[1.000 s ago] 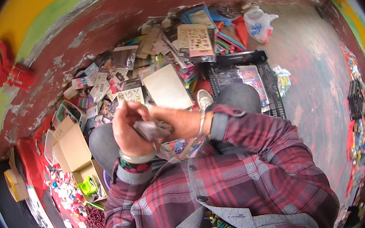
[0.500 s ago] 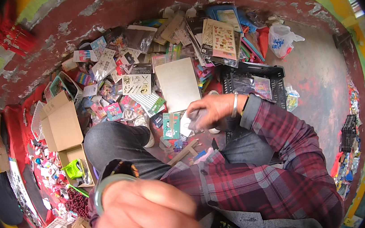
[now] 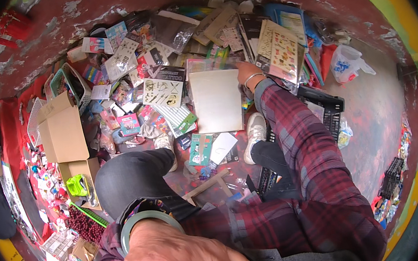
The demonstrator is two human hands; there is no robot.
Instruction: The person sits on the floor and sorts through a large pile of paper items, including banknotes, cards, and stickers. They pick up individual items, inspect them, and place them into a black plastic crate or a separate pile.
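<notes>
My right hand (image 3: 248, 73) reaches far forward, by the upper right edge of a pale rectangular board (image 3: 217, 101). Its fingers look bent, and what they may hold is hidden. Close at the lower edge, my left hand (image 3: 182, 257) shows its back below a pale green bangle (image 3: 144, 221); its fingertips are out of sight. Just below the board lie a green card (image 3: 201, 150) and a white slip of paper (image 3: 223, 147), between my shoes. A patterned tattoo sheet (image 3: 162, 92) and a striped card (image 3: 170, 117) are on the board's left.
Stacked packets and sticker sheets (image 3: 283, 55) lean along the far wall. An open cardboard box (image 3: 67, 131) and a pale green basket (image 3: 77, 83) stand left. On the right are a black crate (image 3: 331, 103) and a white plastic bag (image 3: 348, 64). Wood strips (image 3: 207, 185) lie near my legs.
My right hand has moved forward from above the white slip to the board's upper right edge, uncovering the slip. The left hand has shifted slightly down, and the view has tilted a little.
</notes>
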